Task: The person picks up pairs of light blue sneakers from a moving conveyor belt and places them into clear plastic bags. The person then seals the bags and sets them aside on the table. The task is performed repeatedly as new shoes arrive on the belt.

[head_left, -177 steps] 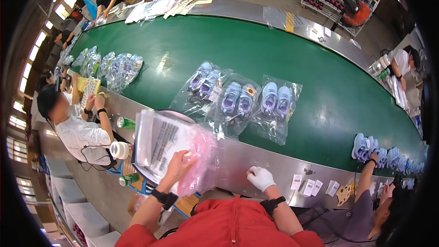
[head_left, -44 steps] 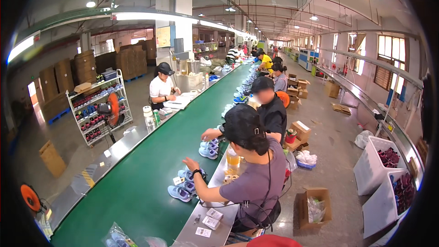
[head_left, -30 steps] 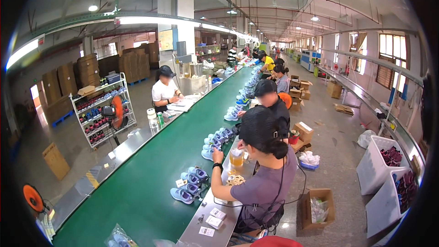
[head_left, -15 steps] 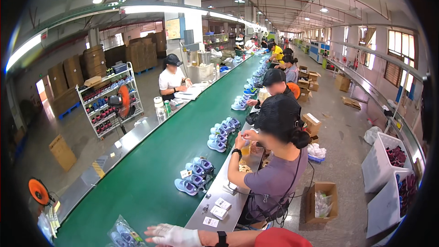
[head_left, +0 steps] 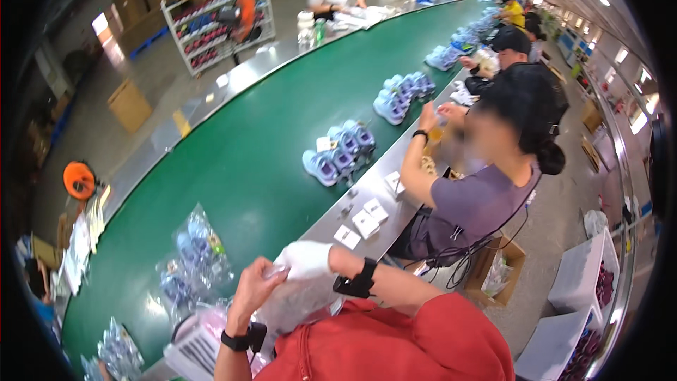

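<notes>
Both hands, left hand [head_left: 255,283] bare, right hand [head_left: 305,259] white-gloved, grip crinkly clear plastic bag [head_left: 293,307].

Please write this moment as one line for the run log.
left hand: on clear plastic bag | right hand: gloved, on bag | green belt beside

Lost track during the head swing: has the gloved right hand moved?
Yes. The right hand lay flat along the steel ledge; now it grips the clear bag beside the left hand, near the white cards.

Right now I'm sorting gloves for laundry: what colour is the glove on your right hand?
White, on the right hand; the head view shows it.
</notes>
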